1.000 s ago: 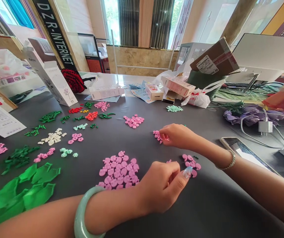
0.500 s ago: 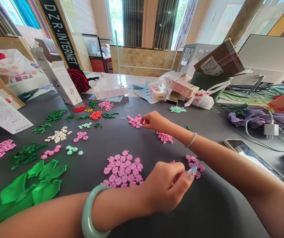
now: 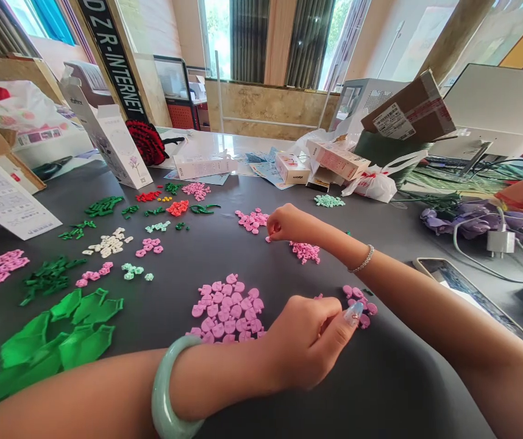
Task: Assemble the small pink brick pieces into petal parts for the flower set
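Observation:
My right hand (image 3: 291, 222) is closed in a pinch over the table, with a small pink building piece (image 3: 268, 239) at its fingertips. Just left of it lies a pile of pink pieces (image 3: 251, 221), and a second pink pile (image 3: 305, 252) sits below the wrist. Nearer to me, my left hand (image 3: 309, 341) is closed, thumb against curled fingers; whatever they hold is hidden. Rounded pink pieces (image 3: 227, 308) spread out to its left, partly covered by the hand and forearm. Beyond the left thumb is a small pink cluster (image 3: 357, 299).
Large green leaf pieces (image 3: 85, 347) and dark green pieces (image 3: 53, 277) lie at left, with cream pieces (image 3: 110, 242) behind. Mint pieces (image 3: 329, 200) sit farther back. A phone (image 3: 476, 302) and white charger (image 3: 500, 242) are at right. Boxes (image 3: 337, 160) line the back.
My right hand has shifted slightly right and away from the pink pile, and a pink piece now shows at its fingertips. My left hand stays almost in place.

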Demonstrator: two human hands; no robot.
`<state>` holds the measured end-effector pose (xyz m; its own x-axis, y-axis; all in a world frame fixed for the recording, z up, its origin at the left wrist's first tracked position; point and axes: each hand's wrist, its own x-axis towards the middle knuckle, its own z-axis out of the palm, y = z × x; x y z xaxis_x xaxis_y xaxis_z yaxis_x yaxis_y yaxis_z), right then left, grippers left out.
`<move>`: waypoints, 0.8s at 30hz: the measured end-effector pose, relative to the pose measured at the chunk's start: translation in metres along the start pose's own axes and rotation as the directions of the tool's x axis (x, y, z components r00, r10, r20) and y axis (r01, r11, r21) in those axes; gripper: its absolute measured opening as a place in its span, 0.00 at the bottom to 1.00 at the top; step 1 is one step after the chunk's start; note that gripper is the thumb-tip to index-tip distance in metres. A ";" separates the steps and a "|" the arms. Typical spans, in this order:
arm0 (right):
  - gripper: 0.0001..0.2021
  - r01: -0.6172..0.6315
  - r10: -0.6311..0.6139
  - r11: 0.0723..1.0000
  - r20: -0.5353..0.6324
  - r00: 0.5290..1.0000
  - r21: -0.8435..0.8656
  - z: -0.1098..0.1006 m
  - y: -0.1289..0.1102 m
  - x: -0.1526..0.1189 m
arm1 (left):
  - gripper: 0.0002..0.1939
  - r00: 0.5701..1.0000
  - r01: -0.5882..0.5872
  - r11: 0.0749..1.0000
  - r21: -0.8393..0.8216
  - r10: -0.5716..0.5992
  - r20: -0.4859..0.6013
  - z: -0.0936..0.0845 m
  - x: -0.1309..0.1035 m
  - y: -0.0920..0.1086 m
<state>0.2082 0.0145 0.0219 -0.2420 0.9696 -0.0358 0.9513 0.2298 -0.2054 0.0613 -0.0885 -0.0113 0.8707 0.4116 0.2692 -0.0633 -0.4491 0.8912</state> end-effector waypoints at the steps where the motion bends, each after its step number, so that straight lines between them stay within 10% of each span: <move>1: 0.05 -0.002 0.002 1.000 0.004 1.000 -0.002 0.000 0.000 0.001 | 0.19 1.000 0.001 1.000 0.002 -0.001 0.000 0.000 0.000 0.000; 12: 0.01 0.047 -0.047 0.998 0.004 0.999 0.046 0.001 0.002 -0.004 | 0.25 0.993 0.073 0.990 -0.123 -0.084 -0.082 0.005 -0.001 -0.005; 18: 0.06 0.092 -0.029 0.960 -0.233 0.972 0.266 -0.004 -0.003 -0.056 | 0.30 0.895 0.219 0.826 -0.519 -0.382 -0.230 0.010 0.007 -0.008; 24: 0.07 0.125 0.072 0.897 -0.419 0.905 0.425 0.002 -0.022 -0.119 | 0.29 0.826 0.209 0.807 -0.553 -0.448 -0.341 0.007 0.015 -0.014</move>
<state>0.2153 -0.1059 0.0288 -0.0701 0.9294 0.3625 0.7417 0.2915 -0.6041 0.0791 -0.0817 -0.0223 0.5815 0.8119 -0.0521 -0.1388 0.1622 0.9770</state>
